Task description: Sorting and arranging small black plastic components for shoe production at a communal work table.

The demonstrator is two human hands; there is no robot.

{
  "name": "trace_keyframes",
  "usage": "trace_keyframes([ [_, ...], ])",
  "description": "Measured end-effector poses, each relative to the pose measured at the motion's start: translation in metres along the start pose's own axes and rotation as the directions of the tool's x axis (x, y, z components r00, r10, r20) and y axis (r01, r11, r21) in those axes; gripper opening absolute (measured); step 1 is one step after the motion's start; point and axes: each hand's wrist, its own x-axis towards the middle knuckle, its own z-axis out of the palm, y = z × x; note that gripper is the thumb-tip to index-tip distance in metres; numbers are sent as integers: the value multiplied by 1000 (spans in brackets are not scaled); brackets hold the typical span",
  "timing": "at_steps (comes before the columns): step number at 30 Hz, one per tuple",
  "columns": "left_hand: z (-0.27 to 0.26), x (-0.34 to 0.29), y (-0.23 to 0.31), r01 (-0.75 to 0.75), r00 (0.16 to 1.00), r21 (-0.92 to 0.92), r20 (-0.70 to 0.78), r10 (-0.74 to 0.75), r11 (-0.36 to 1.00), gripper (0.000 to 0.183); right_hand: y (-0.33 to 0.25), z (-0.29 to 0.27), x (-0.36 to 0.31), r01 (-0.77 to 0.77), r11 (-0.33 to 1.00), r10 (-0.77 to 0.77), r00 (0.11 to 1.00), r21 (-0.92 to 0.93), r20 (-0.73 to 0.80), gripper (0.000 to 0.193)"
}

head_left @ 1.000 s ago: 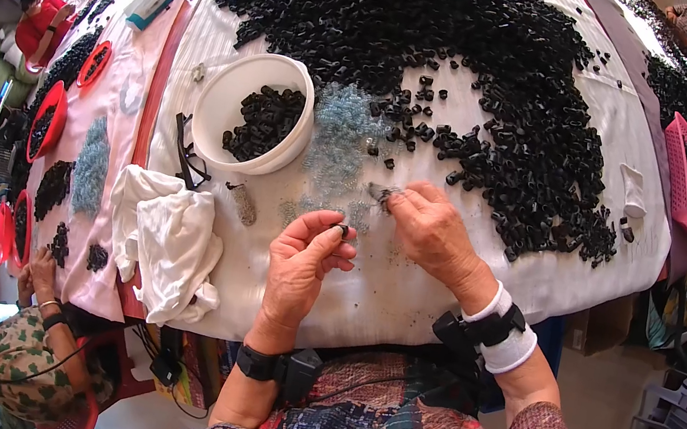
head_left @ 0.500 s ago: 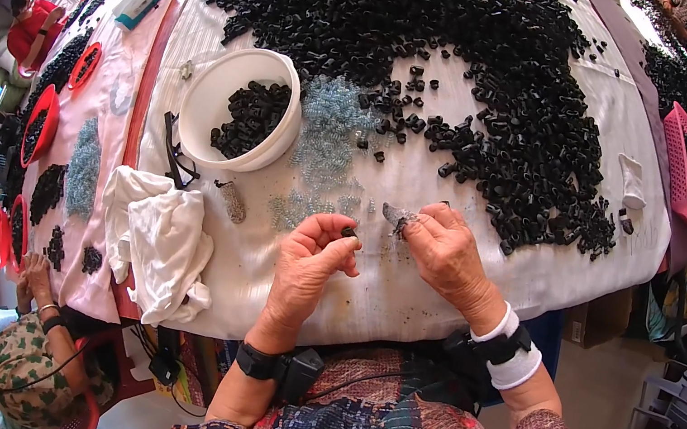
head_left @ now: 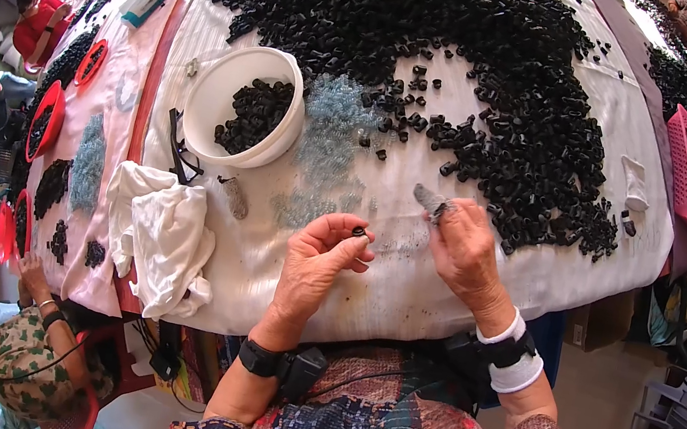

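Observation:
Between the thumb and fingertips of my left hand (head_left: pixel 312 266) is a small black hollow piece (head_left: pixel 359 231), its ring-shaped end showing. My right hand (head_left: pixel 467 253) stands to its right, apart from it, with fingers closed on a small grey tapered thing (head_left: pixel 427 196) whose kind I cannot make out. Dark specks dot the white tablecloth (head_left: pixel 381 313) beneath the hands. Just beyond my left hand lies a heap of small clear bluish pieces (head_left: pixel 332 125). A big mound of black pieces (head_left: pixel 378 18) spreads behind it.
A white tub (head_left: pixel 196 110) partly filled with black pieces stands left of the bluish heap. Nearer are black-framed glasses (head_left: pixel 176 150), a small greyish item (head_left: pixel 234 197) and a crumpled white cloth (head_left: pixel 164 243). People work at side tables with red trays (head_left: pixel 55 109) and a pink basket (head_left: pixel 678 182).
My right hand has drawn right, away from my left, with the grey thing turned in its fingers. The left hand shifted slightly right, still pinching the black piece, whose open end now shows.

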Motion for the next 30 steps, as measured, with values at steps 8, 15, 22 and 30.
trace_keyframes([
  [8, -2, -2, -2, 22, 998, -25, -51, -23, 999, 19, -21, -6, 0, 39, 996, -40, 999, 78, 6, 22],
  [15, 2, -3, 0, 9, 999, -34, -49, -11, 999, 19, -24, 13, -5, 3, 999, 2, 996, -53, 92, 18],
  [22, 1, -3, -9, 6, 1000, 45, 5, -6, 999, 18, -28, 11, -4, -108, 992, 107, 994, 70, 14, 32],
  [30, 16, -5, -3, 14, 999, 84, 48, -18, 996, 17, -46, -9, 14, -490, 167, 531, 776, 855, 341, 39],
])
